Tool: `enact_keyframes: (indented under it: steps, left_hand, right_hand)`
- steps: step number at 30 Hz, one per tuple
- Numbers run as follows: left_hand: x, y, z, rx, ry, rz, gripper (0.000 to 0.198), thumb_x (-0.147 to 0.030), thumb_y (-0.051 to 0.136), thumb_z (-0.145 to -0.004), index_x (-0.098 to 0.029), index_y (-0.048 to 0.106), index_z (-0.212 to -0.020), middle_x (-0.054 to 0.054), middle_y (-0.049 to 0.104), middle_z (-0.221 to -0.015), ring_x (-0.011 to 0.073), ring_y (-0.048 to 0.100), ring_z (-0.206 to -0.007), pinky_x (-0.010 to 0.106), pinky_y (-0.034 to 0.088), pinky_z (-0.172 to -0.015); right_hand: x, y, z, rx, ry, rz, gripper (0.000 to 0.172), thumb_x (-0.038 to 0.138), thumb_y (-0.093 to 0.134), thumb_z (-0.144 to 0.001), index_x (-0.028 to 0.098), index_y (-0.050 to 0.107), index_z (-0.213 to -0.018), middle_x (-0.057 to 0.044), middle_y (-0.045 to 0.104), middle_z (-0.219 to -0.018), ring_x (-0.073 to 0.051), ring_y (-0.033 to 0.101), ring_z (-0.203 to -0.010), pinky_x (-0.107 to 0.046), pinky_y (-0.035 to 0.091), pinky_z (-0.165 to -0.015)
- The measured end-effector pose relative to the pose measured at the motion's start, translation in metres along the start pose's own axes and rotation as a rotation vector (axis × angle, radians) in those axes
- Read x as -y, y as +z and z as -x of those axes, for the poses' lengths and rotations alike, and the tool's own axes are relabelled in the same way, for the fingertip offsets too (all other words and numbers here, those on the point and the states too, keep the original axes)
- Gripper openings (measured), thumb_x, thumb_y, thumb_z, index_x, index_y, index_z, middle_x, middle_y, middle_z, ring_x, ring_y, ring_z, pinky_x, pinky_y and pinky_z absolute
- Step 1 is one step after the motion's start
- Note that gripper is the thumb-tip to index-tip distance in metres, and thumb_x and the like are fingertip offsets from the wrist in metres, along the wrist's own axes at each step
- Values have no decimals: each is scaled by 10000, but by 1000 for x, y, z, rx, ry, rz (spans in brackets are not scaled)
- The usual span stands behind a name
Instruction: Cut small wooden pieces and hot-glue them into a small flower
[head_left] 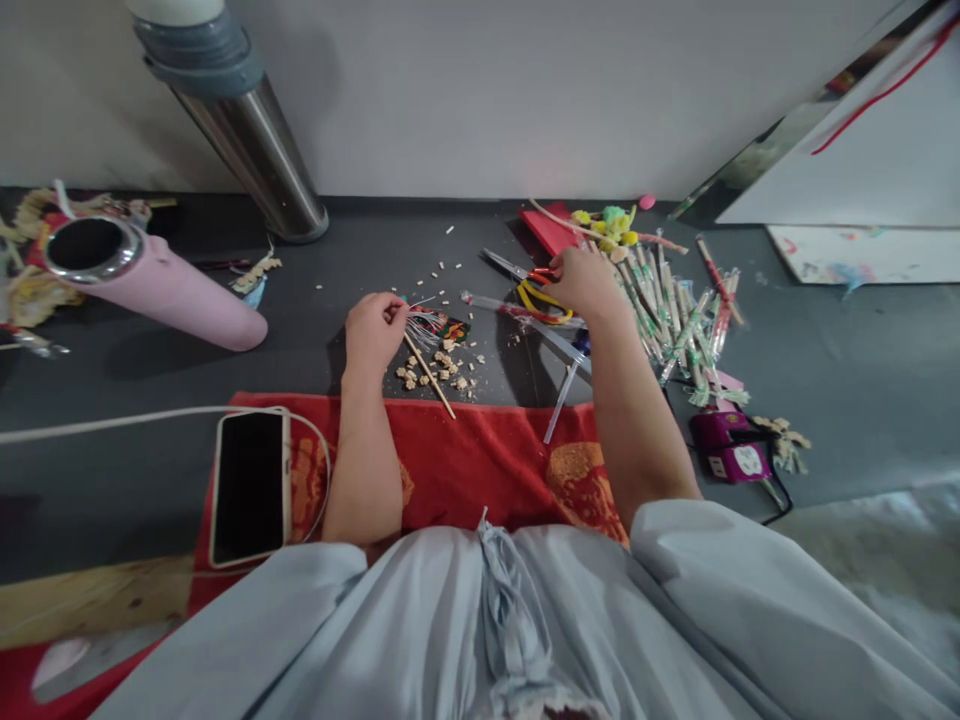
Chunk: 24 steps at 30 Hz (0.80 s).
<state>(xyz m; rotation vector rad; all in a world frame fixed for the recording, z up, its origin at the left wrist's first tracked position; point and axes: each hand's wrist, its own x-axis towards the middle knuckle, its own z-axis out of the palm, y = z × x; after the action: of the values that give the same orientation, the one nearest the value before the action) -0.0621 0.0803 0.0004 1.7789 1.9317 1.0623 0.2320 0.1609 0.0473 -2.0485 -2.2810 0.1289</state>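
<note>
My left hand (pixel 375 330) is closed in a pinch, and a thin pale strand (pixel 422 301) sticks out from its fingertips. Just beside it lie a bundle of thin white strands (pixel 426 328) and a slim wooden stick (pixel 430 375). Small beige wooden pieces (pixel 442 368) are scattered in front of a dark patterned packet (pixel 454 330). On the right, my right hand (pixel 589 283) has its fingers closed at the orange and yellow handles of a pair of scissors (pixel 504 263). Their blades point to the upper left. Clear plastic strips (pixel 561 405) lie below the scissors.
Several wrapped sticks (pixel 675 315) are piled at right, near a purple power socket (pixel 727 447). A pink bottle (pixel 180 290) and a steel flask (pixel 255 150) stand at left. A phone (pixel 251 485) with a white cable rests on a red cloth (pixel 480 460).
</note>
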Motion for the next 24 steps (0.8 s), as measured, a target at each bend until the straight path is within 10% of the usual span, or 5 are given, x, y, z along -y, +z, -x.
enact_keyframes:
  steps: [13,24]
  left_hand:
    - [-7,-1,-2,13,-18,-11,124,-224,569,-776,-159,675,-780,30,618,-732,108,513,-625,255,429,-652]
    - [-3,3,-6,3,13,-53,112,-230,576,-763,-172,670,-782,20,624,-725,113,519,-614,260,444,-669]
  right_hand:
    - [-14,-55,112,-95,103,-258,277,267,542,-816,185,590,-1077,-80,697,-962,-187,640,-798,-328,481,-726]
    - [-38,-9,160,38,243,116,301,317,526,-842,137,662,-1042,-158,683,-996,-292,625,-924,-383,463,-795]
